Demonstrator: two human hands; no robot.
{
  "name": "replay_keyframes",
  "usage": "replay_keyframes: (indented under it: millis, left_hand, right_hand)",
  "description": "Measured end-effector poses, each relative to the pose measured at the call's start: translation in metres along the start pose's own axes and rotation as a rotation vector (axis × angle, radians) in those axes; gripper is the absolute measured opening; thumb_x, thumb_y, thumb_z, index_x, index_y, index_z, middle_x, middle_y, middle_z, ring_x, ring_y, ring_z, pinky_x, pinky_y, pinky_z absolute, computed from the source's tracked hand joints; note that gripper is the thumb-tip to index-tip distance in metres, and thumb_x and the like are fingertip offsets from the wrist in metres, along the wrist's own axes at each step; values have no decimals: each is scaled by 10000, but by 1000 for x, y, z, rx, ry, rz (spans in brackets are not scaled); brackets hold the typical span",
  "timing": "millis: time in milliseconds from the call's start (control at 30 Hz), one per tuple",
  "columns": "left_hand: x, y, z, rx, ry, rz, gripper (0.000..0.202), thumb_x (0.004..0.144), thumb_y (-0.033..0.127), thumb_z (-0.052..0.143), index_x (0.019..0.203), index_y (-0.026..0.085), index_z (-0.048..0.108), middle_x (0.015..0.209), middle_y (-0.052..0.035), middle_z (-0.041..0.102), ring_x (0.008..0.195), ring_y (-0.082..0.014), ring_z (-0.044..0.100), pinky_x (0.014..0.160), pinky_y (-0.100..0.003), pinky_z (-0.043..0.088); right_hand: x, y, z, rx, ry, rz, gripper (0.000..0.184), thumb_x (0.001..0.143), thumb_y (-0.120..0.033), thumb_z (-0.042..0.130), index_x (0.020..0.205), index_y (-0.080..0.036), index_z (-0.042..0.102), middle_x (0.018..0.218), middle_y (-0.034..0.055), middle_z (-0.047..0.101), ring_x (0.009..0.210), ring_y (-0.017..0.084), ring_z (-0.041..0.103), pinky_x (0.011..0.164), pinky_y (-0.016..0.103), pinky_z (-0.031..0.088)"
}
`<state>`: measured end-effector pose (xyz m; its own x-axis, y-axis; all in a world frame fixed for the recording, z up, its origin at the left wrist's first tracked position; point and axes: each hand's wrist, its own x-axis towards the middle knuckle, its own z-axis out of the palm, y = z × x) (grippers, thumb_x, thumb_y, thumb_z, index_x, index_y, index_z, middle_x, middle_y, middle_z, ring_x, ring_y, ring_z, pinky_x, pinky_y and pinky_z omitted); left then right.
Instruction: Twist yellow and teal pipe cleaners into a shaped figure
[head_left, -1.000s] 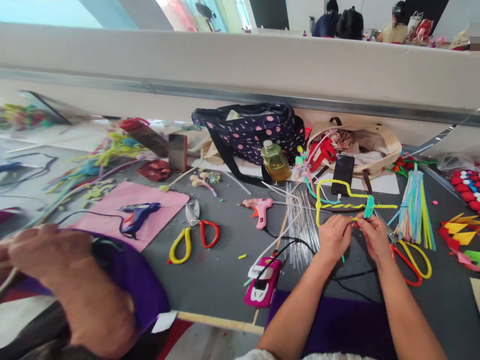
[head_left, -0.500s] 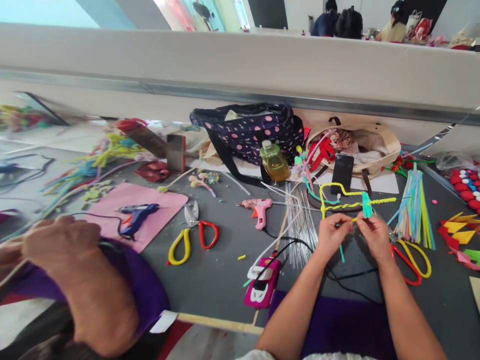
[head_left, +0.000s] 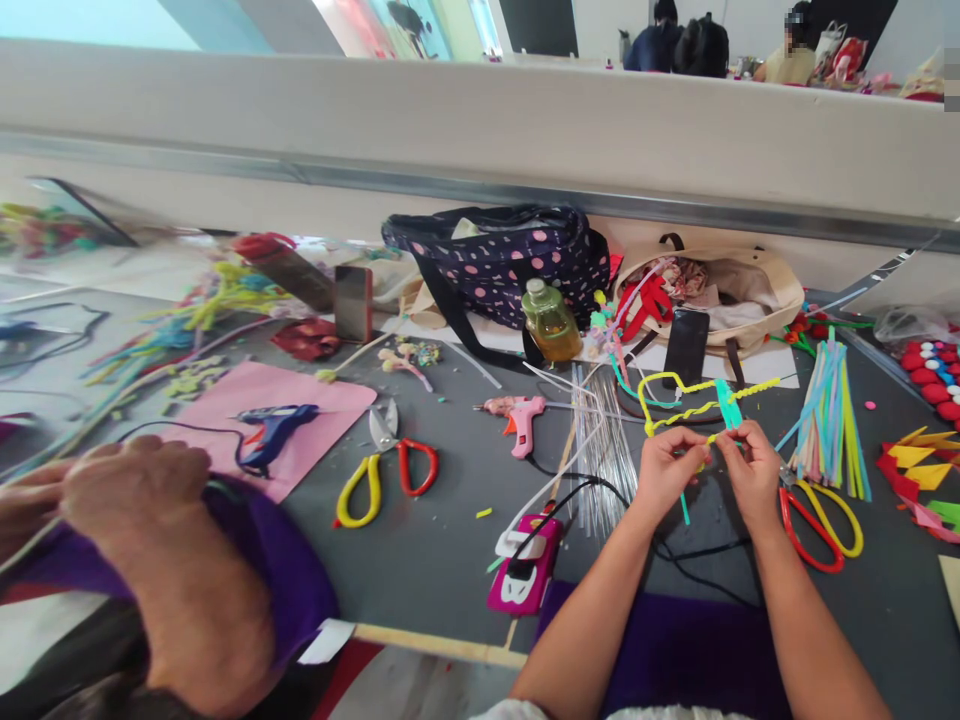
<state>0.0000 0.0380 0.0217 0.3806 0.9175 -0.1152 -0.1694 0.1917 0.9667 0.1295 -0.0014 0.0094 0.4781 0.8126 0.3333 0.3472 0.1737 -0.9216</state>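
Over the grey table, my left hand (head_left: 667,468) and my right hand (head_left: 752,465) meet, fingertips pinched close together on a yellow pipe cleaner (head_left: 684,412). It is twisted and bent into an angular loop that stands above my hands, with a straight end pointing right. A turquoise piece (head_left: 727,402) is wrapped across it near my right fingertips. Below my left hand a short turquoise strip (head_left: 685,508) hangs or lies; I cannot tell which. Scissors with red and yellow handles (head_left: 832,530) lie just right of my right hand.
A bundle of pastel pipe cleaners (head_left: 831,430), clear wires (head_left: 606,450), a pink glue gun (head_left: 516,415) and a magenta power strip (head_left: 526,565) with cords surround my arms. Bags (head_left: 495,260) stand behind. At left, a co-worker's hand (head_left: 135,490) is near a blue glue gun (head_left: 279,432).
The yellow pipe cleaner has tilted, its right end rising and shifting left, and the turquoise piece leans more. My hands stay pinched together. The co-worker's hand has moved slightly right.
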Motion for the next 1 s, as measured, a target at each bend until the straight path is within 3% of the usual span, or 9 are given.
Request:
replay_keyframes:
  millis: [167,300,500,767,1000]
  left_hand:
    - [-1,-4,3,340,148,296,119,804,210,613,779,160,718,716,-33,706,617,-119,607,542,-203,471]
    - [-2,-7,4,546,198,510,147,846,162,571,822,183,714,746,-29,712,676,-127,635,641,-224,497]
    - [-2,-10,2,716,192,657,168,871,137,526,841,180,686,750,-45,700,705,-147,643,662,-252,500]
    - [-2,-10,3,657,170,617,178,862,137,528,835,185,697,759,-46,707,706,-149,647,668,-259,508]
    - [1,-9,6,330,143,309,129,793,183,599,779,166,727,714,-34,706,632,-128,615,568,-221,487]
  right_hand:
    - [-1,-3,2,-10,-10,2,157,844,-358,632,770,-220,648,784,10,598,771,178,552,749,305,433]
    - [-3,1,5,9,42,102,172,827,-379,649,795,-210,645,772,6,612,740,171,559,715,294,437]
    - [-5,0,8,50,-1,110,187,848,-384,619,803,-211,674,799,16,625,774,175,567,730,291,443]
    - [-5,7,12,324,6,286,183,750,-389,725,792,-213,700,816,15,651,788,171,582,750,297,463]
    - [-5,3,13,369,12,331,193,735,-378,741,806,-203,699,795,13,655,765,163,579,737,288,466]
